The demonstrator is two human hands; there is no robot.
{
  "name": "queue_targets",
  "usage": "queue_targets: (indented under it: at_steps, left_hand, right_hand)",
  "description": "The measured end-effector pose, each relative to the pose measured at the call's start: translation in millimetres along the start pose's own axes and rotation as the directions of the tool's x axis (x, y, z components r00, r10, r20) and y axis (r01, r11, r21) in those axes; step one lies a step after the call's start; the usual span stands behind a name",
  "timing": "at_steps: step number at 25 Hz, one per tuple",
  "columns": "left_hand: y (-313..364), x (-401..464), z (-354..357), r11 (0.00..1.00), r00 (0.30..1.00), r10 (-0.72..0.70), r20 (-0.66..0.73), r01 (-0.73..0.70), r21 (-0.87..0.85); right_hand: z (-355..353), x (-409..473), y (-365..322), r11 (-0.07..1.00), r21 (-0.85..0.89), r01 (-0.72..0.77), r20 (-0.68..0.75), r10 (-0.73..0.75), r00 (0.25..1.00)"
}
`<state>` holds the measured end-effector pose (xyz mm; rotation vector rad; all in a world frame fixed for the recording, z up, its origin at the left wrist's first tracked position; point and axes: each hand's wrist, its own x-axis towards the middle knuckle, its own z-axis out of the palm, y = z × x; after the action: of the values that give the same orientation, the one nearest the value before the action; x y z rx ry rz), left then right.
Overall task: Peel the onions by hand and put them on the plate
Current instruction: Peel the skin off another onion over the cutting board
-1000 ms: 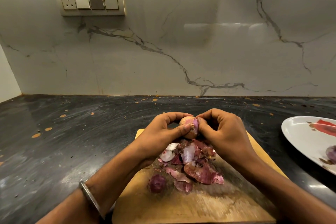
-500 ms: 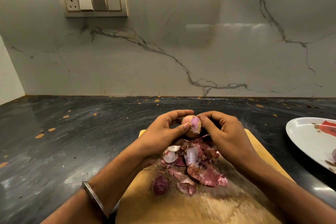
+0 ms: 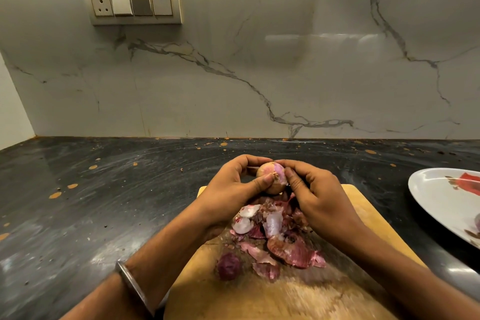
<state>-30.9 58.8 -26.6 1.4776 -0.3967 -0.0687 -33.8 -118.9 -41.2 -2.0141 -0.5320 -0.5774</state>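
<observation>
Head view. A small round onion point(image 3: 272, 177), part tan papery skin and part bare pink flesh, is held above the far edge of the pale wooden cutting board point(image 3: 363, 213). The left hand point(image 3: 233, 187) curls round the onion from its left side, with the thumb pressed on the near face and the fingers wrapped over the far side. The right hand point(image 3: 319, 197) closes in from the right, its fingertips pinching at the upper right of the onion, where the pink flesh is exposed. Whether a flap of skin sits between those fingertips cannot be confirmed; the contact point is too small to resolve.

The remaining tan skin lies on the lower left of the onion, under the left thumb and away from the right hand. Judgement: the onion needs turning in the left hand to bring that skin round to the right fingertips.

A heap of purple and pink onion peelings point(image 3: 275, 239) lies on the board below both hands. The white oval plate with red print point(image 3: 441, 197) rests on the dark stone counter point(image 3: 104, 202), well apart to the right, nearer the right hand.
</observation>
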Motion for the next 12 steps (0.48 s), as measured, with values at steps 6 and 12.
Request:
queue_targets:
  at_steps: [6,12]
  left_hand:
    - [-0.4,-2.2,1.8,0.999,1.000,-0.002,0.023,0.002,0.033]
    - [0.9,-4.8,3.6,0.999,0.999,0.007,0.042,-0.009,0.032]
  right_hand:
    - [1.2,-2.1,-0.3,0.998,-0.056,0.008,0.004,-0.008,1.000]
    - [1.7,-3.3,-1.0,0.991,-0.134,0.013,-0.037,-0.018,0.999]
